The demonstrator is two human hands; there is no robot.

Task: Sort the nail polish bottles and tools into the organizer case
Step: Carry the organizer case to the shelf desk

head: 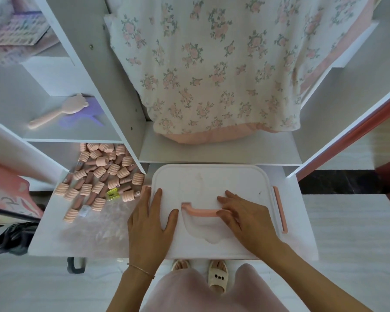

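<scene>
White shelf (302, 221) bears shut organizer case (208, 183); left hand (150, 221) flat, right hand (245, 218) perhaps hooking handle (200, 210). Risk: sweeping nail polish bottles (104, 174) off.

**Closed case and scattered bottles crowd a white shelf**

Both hands lie flat on the lid of the white plastic organizer case (208, 181), which fills the shelf ahead of them. Left of the left hand (149, 224), a heap of pink ribbed-cap nail polish bottles (104, 174) blocks the way; a bare strip of white shelf (300, 199) lies right of the right hand (245, 218).
</scene>
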